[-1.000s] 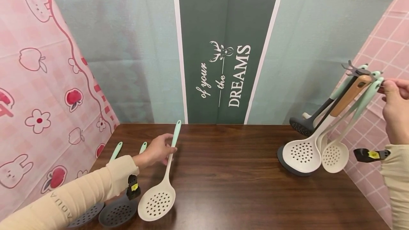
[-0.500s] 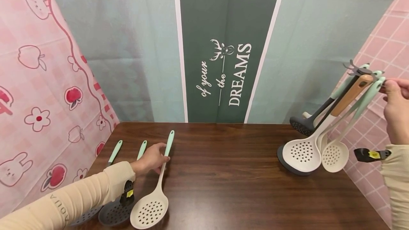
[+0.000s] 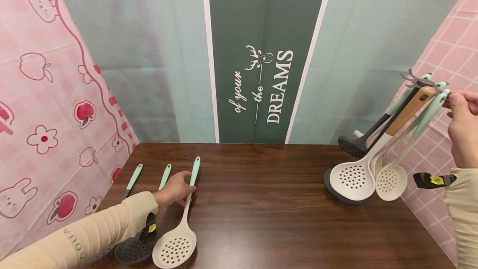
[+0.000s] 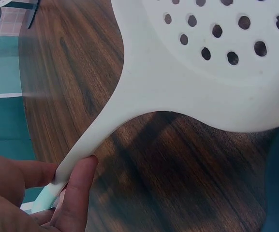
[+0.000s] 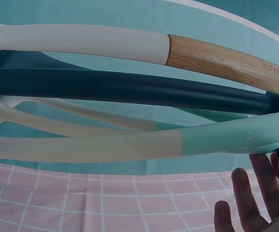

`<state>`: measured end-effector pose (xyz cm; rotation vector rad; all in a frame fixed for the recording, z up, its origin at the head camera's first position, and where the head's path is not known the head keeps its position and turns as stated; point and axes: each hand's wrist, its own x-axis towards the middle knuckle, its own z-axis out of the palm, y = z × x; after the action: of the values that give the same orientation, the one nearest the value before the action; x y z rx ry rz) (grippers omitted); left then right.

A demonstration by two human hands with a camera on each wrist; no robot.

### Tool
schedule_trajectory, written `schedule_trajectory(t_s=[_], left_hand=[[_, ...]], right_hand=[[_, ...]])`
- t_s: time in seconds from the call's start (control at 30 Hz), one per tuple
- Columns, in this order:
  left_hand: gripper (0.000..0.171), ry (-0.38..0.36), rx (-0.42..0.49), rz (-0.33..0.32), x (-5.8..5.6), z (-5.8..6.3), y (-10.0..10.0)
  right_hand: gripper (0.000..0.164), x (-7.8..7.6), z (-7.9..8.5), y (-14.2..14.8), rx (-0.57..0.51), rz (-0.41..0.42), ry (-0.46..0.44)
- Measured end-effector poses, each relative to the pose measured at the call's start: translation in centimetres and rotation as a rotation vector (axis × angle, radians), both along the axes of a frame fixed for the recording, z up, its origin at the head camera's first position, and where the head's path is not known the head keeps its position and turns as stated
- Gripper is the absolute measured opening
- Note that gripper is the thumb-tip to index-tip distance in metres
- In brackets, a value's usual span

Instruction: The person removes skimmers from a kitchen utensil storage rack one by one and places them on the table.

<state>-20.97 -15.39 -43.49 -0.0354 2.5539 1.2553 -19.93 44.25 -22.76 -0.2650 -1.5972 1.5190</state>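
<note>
My left hand (image 3: 173, 188) pinches the handle of a white skimmer (image 3: 174, 246) with a mint grip, low over the brown table. In the left wrist view, thumb and fingers hold the skimmer (image 4: 154, 82) where the white shaft meets the mint. My right hand (image 3: 463, 130) is at the top of a dark utensil stand (image 3: 414, 79), beside a mint-handled utensil (image 3: 429, 109). The right wrist view has its thumb and a finger (image 5: 270, 186) pinching a dark hook tip by the handle end, its other fingers spread.
Two dark skimmers lie left of the white one, one nearer (image 3: 134, 250), one partly behind the left sleeve (image 3: 101, 255). On the stand hang a white skimmer with wooden handle (image 3: 352, 182), a dark slotted utensil (image 3: 352, 146) and a small slotted ladle (image 3: 391, 182). Cloths cover the walls.
My left hand has moved left and down with the white skimmer, bringing it beside the dark skimmers. The right hand and the stand have stayed in place.
</note>
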Motion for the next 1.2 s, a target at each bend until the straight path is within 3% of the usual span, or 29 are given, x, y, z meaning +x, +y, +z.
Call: schedule_trajectory(t_s=[0.27,0.53,1.03,1.2], left_hand=[[0.057,0.017,-0.019,-0.011,0.2,-0.6,0.6],[0.058,0.009,-0.046,-0.002,0.2,-1.3,0.7],[0.057,-0.004,-0.028,0.015,0.3,-2.2,0.6],[0.057,-0.006,-0.031,0.023,0.1,-2.5,0.5]], right_hand=[[0.027,-0.2,0.1,0.1,0.020,-0.025,-0.030],[0.026,-0.1,0.2,-0.2,-0.071,0.024,0.006],[0.024,-0.2,0.1,0.2,-0.015,-0.014,-0.023],[0.024,-0.2,0.1,0.1,-0.058,0.003,-0.003]])
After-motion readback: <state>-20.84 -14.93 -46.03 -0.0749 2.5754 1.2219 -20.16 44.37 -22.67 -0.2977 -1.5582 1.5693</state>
